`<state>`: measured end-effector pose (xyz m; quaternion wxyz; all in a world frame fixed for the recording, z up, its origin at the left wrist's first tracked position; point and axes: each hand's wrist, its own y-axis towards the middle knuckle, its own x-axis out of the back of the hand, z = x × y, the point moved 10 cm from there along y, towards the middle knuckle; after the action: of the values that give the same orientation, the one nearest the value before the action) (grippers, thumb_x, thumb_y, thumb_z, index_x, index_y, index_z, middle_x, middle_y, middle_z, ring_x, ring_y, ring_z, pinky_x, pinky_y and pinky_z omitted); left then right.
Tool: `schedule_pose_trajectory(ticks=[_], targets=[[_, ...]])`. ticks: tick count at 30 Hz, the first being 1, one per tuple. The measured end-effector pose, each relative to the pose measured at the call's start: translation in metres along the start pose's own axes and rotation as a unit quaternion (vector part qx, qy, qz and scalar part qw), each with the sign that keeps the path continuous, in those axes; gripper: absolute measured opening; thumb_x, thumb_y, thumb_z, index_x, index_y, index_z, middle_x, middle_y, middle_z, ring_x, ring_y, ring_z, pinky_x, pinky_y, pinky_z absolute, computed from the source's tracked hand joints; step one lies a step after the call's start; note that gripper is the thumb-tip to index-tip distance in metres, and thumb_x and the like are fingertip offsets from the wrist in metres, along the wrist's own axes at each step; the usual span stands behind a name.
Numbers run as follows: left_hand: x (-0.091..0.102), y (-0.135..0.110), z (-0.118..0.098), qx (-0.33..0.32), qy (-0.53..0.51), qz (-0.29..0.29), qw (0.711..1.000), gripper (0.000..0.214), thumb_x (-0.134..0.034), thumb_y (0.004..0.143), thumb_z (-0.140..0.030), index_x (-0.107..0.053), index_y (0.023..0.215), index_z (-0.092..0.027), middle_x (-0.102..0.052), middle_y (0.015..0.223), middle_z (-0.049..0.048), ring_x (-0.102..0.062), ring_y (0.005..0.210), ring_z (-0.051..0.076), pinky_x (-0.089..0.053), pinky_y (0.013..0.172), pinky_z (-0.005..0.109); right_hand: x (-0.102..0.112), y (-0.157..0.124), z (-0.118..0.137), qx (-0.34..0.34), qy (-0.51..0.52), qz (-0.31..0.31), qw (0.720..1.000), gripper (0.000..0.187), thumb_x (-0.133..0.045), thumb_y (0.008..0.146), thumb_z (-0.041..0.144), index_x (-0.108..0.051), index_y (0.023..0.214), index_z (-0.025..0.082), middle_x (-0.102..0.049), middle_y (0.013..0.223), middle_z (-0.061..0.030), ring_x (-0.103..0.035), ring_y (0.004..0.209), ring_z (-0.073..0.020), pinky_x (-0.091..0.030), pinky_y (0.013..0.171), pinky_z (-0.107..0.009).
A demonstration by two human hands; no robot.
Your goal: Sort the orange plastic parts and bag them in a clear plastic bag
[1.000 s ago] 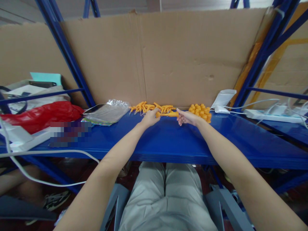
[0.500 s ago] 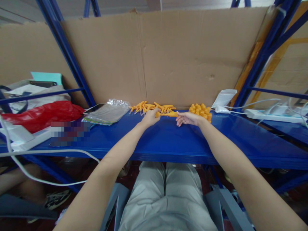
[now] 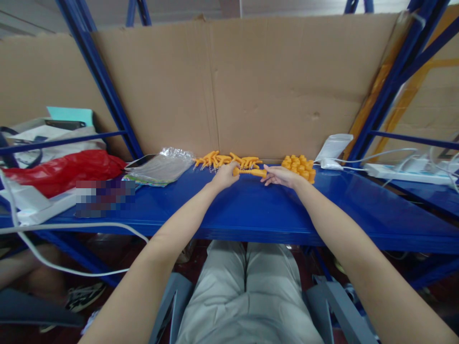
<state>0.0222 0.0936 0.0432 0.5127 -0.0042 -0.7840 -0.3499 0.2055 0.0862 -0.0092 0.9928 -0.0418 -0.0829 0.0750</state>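
Left hand (image 3: pixel 225 175) gripped orange threaded piece (image 3: pixel 258 173) by left end; right hand (image 3: pixel 283 177) pinched right end. Piece sat near side of branched orange parts (image 3: pixel 211 158). Probably needed firm left hold, straight axis.

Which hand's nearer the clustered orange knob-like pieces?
Right: the right hand is at the near-left edge of the orange knob-like pieces; the left hand is farther left.
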Motion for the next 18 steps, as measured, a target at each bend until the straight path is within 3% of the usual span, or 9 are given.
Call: schedule_pose_trajectory(ticks=[4, 7, 9, 13, 18], targets=[[0.0, 0.001, 0.001, -0.006, -0.002, -0.003, 1.0, 0.034, -0.061, 0.078, -0.015, -0.067, 0.112, -0.015, -0.075, 0.093, 0.0086, -0.07, 0.089, 0.024, -0.053, 0.083, 0.031, -0.004, -0.002, 0.0, -0.008, 0.025, 0.033, 0.999, 0.006, -0.056, 0.098, 0.018, -0.06, 0.093, 0.016, -0.073, 0.069, -0.0029, -0.068, 0.056, -0.0112, -0.047, 0.05, -0.017], [-0.001, 0.001, 0.0, -0.021, -0.003, -0.009, 1.0, 0.033, -0.062, 0.077, -0.016, -0.068, 0.109, -0.016, -0.075, 0.096, 0.0085, -0.07, 0.09, 0.023, -0.053, 0.084, 0.032, -0.002, -0.001, -0.001, -0.005, 0.036, 0.034, 0.999, 0.011, -0.059, 0.094, 0.009, -0.059, 0.087, 0.017, -0.071, 0.067, -0.0006, -0.067, 0.056, -0.0093, -0.049, 0.055, -0.016], [-0.001, 0.002, -0.001, -0.031, -0.008, -0.013, 0.999, 0.032, -0.061, 0.077, -0.015, -0.068, 0.108, -0.017, -0.075, 0.095, 0.0079, -0.07, 0.089, 0.023, -0.053, 0.083, 0.031, 0.0, 0.002, -0.003, -0.004, 0.028, 0.027, 0.999, 0.014, -0.061, 0.096, 0.019, -0.06, 0.082, 0.016, -0.07, 0.064, -0.0013, -0.066, 0.055, -0.009, -0.048, 0.053, -0.016], [-0.001, 0.002, -0.001, -0.03, -0.016, -0.021, 0.999, 0.031, -0.061, 0.077, -0.014, -0.068, 0.108, -0.015, -0.075, 0.094, 0.0081, -0.07, 0.086, 0.022, -0.053, 0.081, 0.03, 0.002, 0.01, -0.007, -0.004, 0.009, 0.023, 1.0, 0.04, -0.054, 0.097, 0.047, -0.059, 0.073, 0.016, -0.067, 0.058, -0.0045, -0.063, 0.051, -0.0103, -0.045, 0.048, -0.018], [0.002, 0.001, -0.001, -0.02, -0.024, -0.027, 0.999, 0.032, -0.062, 0.077, -0.014, -0.068, 0.109, -0.015, -0.074, 0.086, 0.006, -0.069, 0.079, 0.02, -0.052, 0.077, 0.028, 0.003, 0.012, -0.008, -0.005, -0.006, 0.012, 1.0, 0.051, -0.047, 0.095, 0.061, -0.056, 0.068, 0.018, -0.064, 0.053, -0.0056, -0.061, 0.046, -0.0116, -0.043, 0.045, -0.02]])
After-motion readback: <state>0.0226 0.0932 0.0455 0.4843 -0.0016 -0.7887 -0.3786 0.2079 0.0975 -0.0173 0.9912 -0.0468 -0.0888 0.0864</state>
